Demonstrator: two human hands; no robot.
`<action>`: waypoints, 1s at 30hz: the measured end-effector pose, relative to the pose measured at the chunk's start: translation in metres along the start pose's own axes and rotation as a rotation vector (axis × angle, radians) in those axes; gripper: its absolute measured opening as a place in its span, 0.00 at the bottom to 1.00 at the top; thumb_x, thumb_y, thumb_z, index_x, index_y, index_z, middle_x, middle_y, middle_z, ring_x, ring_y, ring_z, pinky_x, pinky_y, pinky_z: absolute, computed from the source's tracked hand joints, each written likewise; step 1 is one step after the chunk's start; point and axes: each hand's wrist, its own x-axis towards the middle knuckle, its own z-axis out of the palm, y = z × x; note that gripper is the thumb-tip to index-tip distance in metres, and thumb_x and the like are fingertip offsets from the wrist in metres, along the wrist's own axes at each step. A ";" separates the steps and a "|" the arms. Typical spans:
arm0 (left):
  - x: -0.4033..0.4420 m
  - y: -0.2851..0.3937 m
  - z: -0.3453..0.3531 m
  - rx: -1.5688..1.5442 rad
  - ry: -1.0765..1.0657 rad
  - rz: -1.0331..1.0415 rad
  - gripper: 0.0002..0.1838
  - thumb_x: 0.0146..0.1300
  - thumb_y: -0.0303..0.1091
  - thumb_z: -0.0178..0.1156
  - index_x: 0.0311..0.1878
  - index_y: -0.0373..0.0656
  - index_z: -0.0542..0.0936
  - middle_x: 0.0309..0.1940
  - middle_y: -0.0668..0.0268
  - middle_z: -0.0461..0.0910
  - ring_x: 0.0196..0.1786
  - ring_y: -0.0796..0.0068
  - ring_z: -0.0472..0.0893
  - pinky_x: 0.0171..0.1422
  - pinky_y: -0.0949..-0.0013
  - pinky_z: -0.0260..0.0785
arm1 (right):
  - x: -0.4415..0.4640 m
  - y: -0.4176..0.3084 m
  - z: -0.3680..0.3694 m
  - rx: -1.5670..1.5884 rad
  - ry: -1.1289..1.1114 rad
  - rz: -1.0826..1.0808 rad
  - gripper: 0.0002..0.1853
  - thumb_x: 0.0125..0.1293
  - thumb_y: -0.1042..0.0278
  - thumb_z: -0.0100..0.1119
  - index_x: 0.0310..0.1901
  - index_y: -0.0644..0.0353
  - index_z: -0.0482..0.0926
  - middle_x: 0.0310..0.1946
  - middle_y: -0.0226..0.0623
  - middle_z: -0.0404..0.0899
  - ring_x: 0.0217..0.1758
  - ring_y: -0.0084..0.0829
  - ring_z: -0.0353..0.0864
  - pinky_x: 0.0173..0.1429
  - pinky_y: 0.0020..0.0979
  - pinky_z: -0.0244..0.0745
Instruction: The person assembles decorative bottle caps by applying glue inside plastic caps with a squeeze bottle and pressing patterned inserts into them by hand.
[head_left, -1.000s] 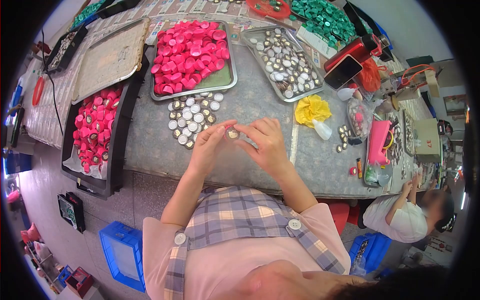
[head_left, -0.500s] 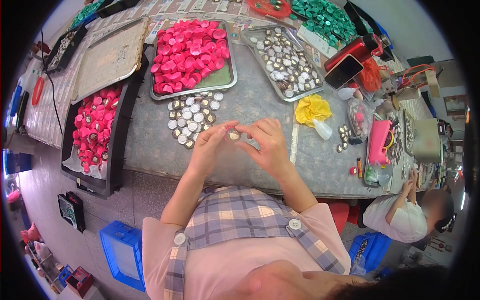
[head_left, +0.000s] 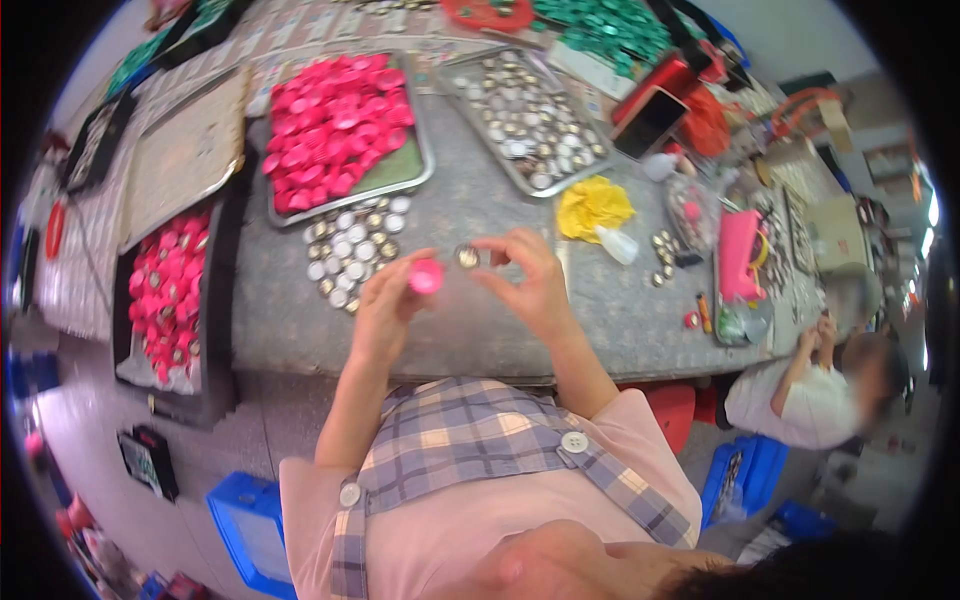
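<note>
Between the fingertips of my left hand [head_left: 385,305] is a pink fluted cup [head_left: 426,276], its round face toward the camera. My right hand [head_left: 530,275] pinches a small round metallic disc [head_left: 467,257] between thumb and forefinger, just right of the cup and apart from it. Behind my left hand, white and dark discs [head_left: 343,262] lie loose on the grey table [head_left: 480,335]. A metal tray [head_left: 428,165] heaped with pink cups [head_left: 335,125] stands beyond them. To its right, another metal tray [head_left: 560,187] holds many similar discs [head_left: 520,115].
At the left, a black crate [head_left: 222,300] holds pink pieces below a worn tray [head_left: 185,150]. A yellow cloth [head_left: 592,208], a white bulb [head_left: 618,245] and a phone [head_left: 650,123] are to the right. A co-worker [head_left: 800,395] sits at the far right.
The view has shifted. My hands have moved apart: the pink cup is now in my left hand and the disc in my right, where both hands met at one piece before.
</note>
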 end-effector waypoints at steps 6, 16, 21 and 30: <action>0.001 0.004 -0.022 -0.051 0.069 0.049 0.19 0.63 0.38 0.47 0.50 0.32 0.70 0.39 0.55 0.76 0.27 0.78 0.75 0.30 0.77 0.68 | -0.037 0.137 -0.095 -0.476 0.639 0.464 0.13 0.44 0.67 0.66 0.33 0.60 0.78 0.23 0.32 0.71 0.27 0.26 0.70 0.33 0.26 0.65; 0.002 0.013 -0.031 -0.139 0.131 0.123 0.19 0.63 0.37 0.46 0.51 0.31 0.68 0.40 0.55 0.76 0.30 0.78 0.75 0.31 0.78 0.68 | -0.051 0.163 -0.126 -0.890 0.710 0.511 0.17 0.50 0.57 0.61 0.39 0.56 0.75 0.28 0.34 0.72 0.36 0.35 0.71 0.40 0.38 0.64; 0.001 0.022 -0.039 -0.214 0.200 0.186 0.19 0.63 0.37 0.47 0.51 0.31 0.68 0.41 0.53 0.75 0.30 0.79 0.75 0.32 0.79 0.70 | -0.006 0.080 -0.018 -0.086 0.224 0.322 0.07 0.54 0.69 0.57 0.34 0.60 0.77 0.30 0.35 0.76 0.33 0.27 0.74 0.38 0.28 0.68; -0.014 0.030 -0.054 -0.225 0.238 0.230 0.19 0.63 0.38 0.46 0.51 0.33 0.68 0.41 0.52 0.75 0.26 0.79 0.75 0.31 0.78 0.71 | 0.053 0.067 0.113 -0.291 -0.224 -0.130 0.12 0.48 0.69 0.59 0.38 0.56 0.76 0.30 0.36 0.70 0.38 0.37 0.71 0.40 0.35 0.67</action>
